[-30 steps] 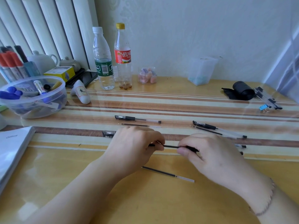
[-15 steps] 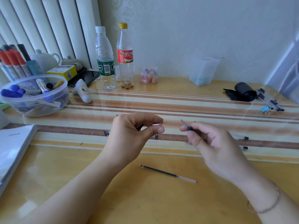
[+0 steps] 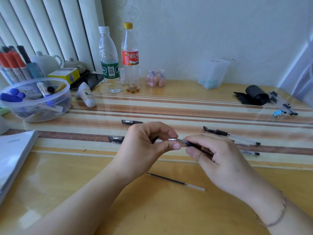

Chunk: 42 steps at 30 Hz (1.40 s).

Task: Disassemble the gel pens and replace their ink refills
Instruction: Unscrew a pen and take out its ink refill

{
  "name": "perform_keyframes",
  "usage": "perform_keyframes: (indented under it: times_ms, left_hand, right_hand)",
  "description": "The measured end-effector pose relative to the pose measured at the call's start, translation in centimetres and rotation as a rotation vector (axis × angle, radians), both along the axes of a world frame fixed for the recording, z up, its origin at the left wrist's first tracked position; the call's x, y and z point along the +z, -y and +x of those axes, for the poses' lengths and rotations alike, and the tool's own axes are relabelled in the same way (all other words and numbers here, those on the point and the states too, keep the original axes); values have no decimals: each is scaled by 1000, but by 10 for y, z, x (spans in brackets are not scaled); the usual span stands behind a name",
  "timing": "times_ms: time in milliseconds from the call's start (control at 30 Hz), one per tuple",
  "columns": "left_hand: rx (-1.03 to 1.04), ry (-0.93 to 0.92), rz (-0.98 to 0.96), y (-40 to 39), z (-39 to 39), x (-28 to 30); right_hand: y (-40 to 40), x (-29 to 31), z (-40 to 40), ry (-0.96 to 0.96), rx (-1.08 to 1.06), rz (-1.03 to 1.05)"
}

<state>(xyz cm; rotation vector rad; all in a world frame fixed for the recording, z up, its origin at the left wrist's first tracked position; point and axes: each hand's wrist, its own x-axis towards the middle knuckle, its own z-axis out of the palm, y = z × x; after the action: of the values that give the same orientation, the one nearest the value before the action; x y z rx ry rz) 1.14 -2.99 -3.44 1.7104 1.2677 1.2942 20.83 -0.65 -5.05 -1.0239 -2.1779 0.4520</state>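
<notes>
Home desk or study corner, not a lab or shop. Wooden surface (image 3: 169, 209) under a clear cover with a striped mat, set against a pale wallpapered wall (image 3: 203, 31) with vertical blinds (image 3: 50, 28) far left. Household clutter along the far edge: white teapot (image 3: 45, 61), two plastic drink bottles (image 3: 109, 60), small jar of pink pieces (image 3: 155, 78). Clear tub of markers (image 3: 35, 100) at left, paper stack (image 3: 13, 155) near left, gel pens (image 3: 228, 134) scattered mid-surface.

Loose black refill (image 3: 175, 181) flat on desk
</notes>
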Motion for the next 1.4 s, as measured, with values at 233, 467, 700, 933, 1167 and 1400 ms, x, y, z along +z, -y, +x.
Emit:
perform_keyframes:
  times_ms: [233,467,700,933,1167,1400]
  left_hand:
    - [47,-219,40,-1,2,-5]
    - [10,-217,50,2,1,1]
    - [19,-124,29,2,-1,2]
    - [30,-131,36,1,-3,1]
    - [48,-130,53,-1,-6,1]
    - [74,-485,67,-7,-11,-10]
  right_hand:
    - [4,3,1,74,-31,20]
    - [3,4,2,82,-116,41]
    - [4,4,4,1,-84,-85]
    - [5,8,3,26,-38,-122]
    - [7,10,2,54,-57,-103]
    - [8,10,3,237,-201,123]
